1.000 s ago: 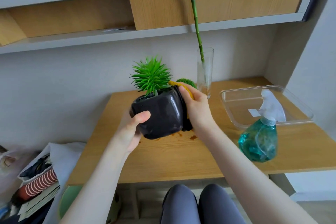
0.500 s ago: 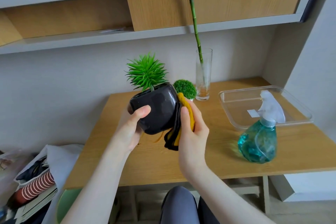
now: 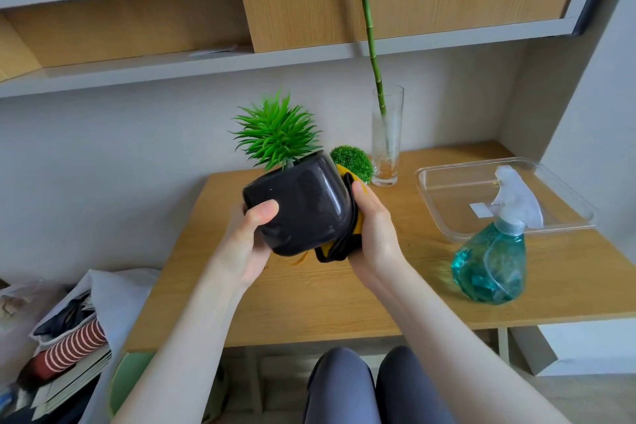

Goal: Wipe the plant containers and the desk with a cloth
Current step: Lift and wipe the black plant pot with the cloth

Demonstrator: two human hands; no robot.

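In the head view, the left hand grips the black pot, lifted above the desk and tilted, its spiky plant leaning away. The right hand presses the yellow-and-black cloth against the pot's right side, fingers curled around it. To wipe well, I judge the left hand should turn the pot slowly while the cloth stays flat against the glossy wall, keeping the tilt gentle so nothing spills. The small round plant, glass vase and spray bottle wait on the desk.
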